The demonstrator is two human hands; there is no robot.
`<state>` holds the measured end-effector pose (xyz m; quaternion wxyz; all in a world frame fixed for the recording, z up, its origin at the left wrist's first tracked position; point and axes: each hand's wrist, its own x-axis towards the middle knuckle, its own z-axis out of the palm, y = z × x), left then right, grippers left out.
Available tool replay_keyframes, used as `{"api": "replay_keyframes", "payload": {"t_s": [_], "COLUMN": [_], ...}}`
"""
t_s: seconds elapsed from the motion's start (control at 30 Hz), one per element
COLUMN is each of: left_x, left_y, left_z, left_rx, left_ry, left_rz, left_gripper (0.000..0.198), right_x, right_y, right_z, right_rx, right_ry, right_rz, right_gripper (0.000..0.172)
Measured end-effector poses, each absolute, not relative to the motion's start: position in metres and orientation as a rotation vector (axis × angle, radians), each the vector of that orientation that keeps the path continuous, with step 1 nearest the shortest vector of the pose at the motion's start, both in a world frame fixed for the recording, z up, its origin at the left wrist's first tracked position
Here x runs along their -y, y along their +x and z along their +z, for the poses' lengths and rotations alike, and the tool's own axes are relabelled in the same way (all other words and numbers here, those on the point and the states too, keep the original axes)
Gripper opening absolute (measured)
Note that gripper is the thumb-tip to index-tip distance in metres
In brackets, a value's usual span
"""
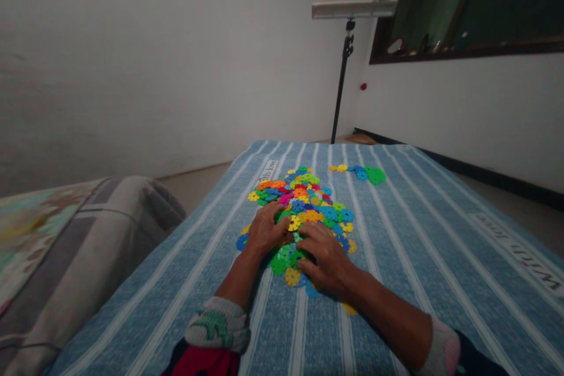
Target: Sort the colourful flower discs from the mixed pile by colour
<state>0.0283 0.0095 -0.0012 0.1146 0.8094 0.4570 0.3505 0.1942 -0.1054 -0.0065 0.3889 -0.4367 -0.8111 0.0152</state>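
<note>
A heap of notched plastic discs (328, 213) in many colours lies on the striped blue cloth. My left hand (267, 227) rests on the heap's left side, its fingers stretched forward and somewhat apart. Across from it, my right hand (325, 251) touches the discs with bent, spread fingers. A yellow disc (294, 223) shows between the two hands. Green discs (282, 259) lie below them, along with a paler yellow disc (292, 276) close to my right hand. Neither hand visibly lifts a disc; what lies under the palms is hidden.
Farther back on the cloth (418, 235), a joined row of yellow and blue discs (361, 173) ends in a green piece (375, 175). A grey-covered seat or bed (132, 217) stands at the left. Beyond the table rises a black stand (341, 88) with a light bar (355, 9).
</note>
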Motion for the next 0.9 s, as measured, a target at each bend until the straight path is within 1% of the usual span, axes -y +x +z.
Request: {"api": "replay_keyframes", "payload": {"t_s": [0.13,0.33,0.43,0.57,0.63,0.7,0.77,0.87,0.9], "left_x": [-0.014,-0.015,-0.015,-0.015,-0.014,-0.014,-0.015,-0.015,-0.016], "left_y": [0.026,0.026,0.026,0.026,0.026,0.025,0.025,0.025,0.024], "left_z": [-0.003,0.001,0.002,0.004,0.005,0.005,0.005,0.004,0.003], "left_rx": [-1.342,-1.351,-1.382,-1.366,-1.352,-1.347,-1.343,-1.345,-1.348], "left_ry": [2.359,2.377,2.377,2.384,2.385,2.384,2.384,2.386,2.388], "left_rz": [1.015,0.993,0.978,0.988,0.991,0.998,1.013,1.039,1.041], "left_gripper": [0.039,0.042,0.044,0.043,0.042,0.041,0.040,0.038,0.038], "right_x": [0.103,0.098,0.096,0.086,0.077,0.064,0.050,0.028,0.021], "right_y": [0.189,0.192,0.197,0.213,0.234,0.264,0.302,0.361,0.378], "right_z": [-0.005,-0.002,0.000,0.005,0.006,0.006,0.006,0.005,0.004], "right_rx": [1.957,1.859,1.765,1.496,1.354,1.254,1.132,0.745,0.706], "right_ry": [-1.094,-1.197,-1.153,-1.121,-1.186,-1.237,-1.280,-1.421,-1.443], "right_rz": [0.126,0.201,0.271,0.473,0.523,0.519,0.491,0.394,0.376], "right_gripper": [0.015,0.020,0.019,0.014,0.012,0.015,0.019,0.017,0.017]}}
